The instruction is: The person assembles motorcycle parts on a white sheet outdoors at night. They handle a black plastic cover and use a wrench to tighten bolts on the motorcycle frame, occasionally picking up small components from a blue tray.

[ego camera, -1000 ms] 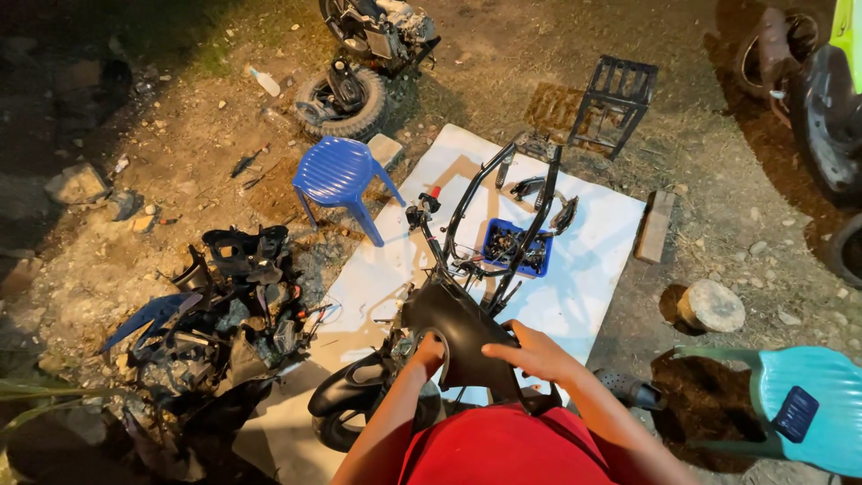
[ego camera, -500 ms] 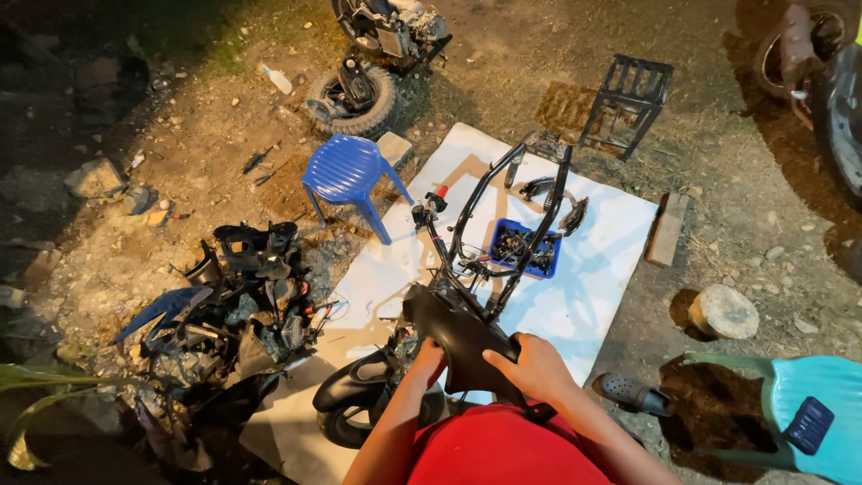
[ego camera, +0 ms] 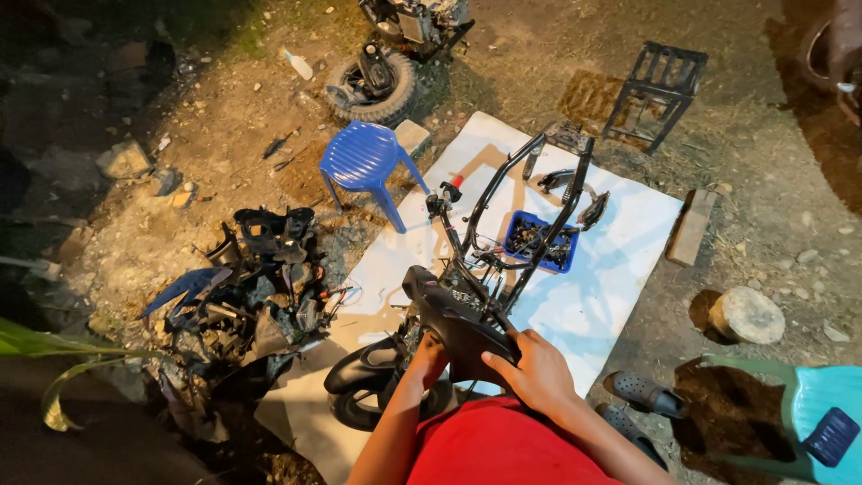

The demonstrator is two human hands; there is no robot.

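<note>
The scooter frame (ego camera: pixel 521 224) stands stripped on a white sheet (ego camera: pixel 620 260), its front wheel (ego camera: pixel 359 404) partly hidden under a black panel (ego camera: pixel 458 319) and the person's arms. The right hand (ego camera: pixel 530 368) lies spread on the panel's near edge, fingers pressing it. The left hand (ego camera: pixel 429 352) touches the panel's underside, its fingers hidden, so its grip cannot be made out.

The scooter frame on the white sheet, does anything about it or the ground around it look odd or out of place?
The scooter frame is stripped to bare tubes. Both hands, left and right, rest on its black front panel. Removed black body panels lie heaped on the dirt, off the white sheet. A loose wheel lies beyond the blue stool.
</note>
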